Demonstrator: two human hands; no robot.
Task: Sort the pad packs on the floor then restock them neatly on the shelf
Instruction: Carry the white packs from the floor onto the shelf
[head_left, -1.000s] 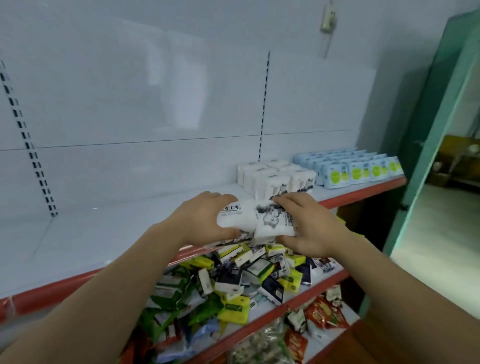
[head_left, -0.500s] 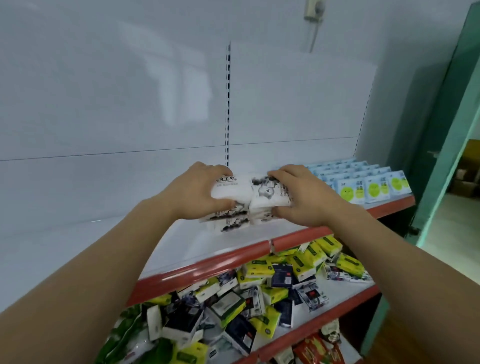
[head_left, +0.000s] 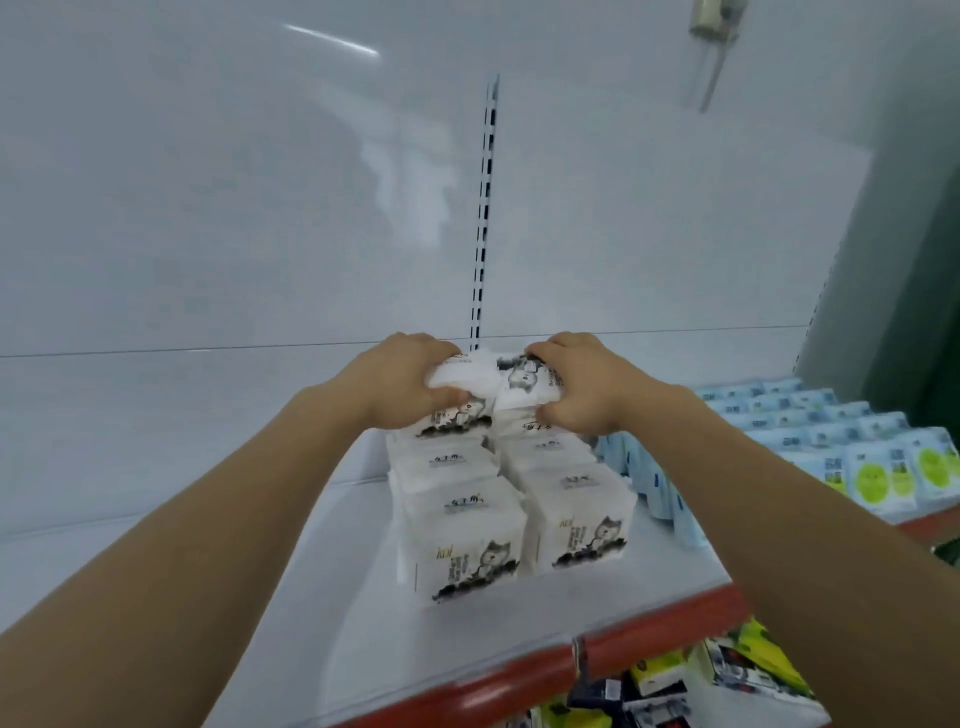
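Glossy white shelf (head_left: 270, 587), both hands' fingers (head_left: 441, 347) curled around soft plastic-wrapped pad packs (head_left: 488, 382), blocky white rows (head_left: 467, 525) beneath.

Both arms extended forward; left hand (head_left: 400, 382) and right hand (head_left: 584, 389) are curled, fingers clamped on white printed plastic pad packs (head_left: 493, 384).

Hidden, cropped and blurred parts at the shelf

The fingertips of the left hand (head_left: 402, 382) and right hand (head_left: 582, 387) are out of sight behind the white pad packs (head_left: 493, 387) they hold, so the far side of each grip cannot be seen. The print on the stacked white packs (head_left: 467, 540) is too soft to read. The right arm covers part of the blue packs (head_left: 852, 452). The lower shelf items (head_left: 727, 675) are cut off by the bottom edge and smeared. The wall fixture (head_left: 714, 23) is cropped at the top.
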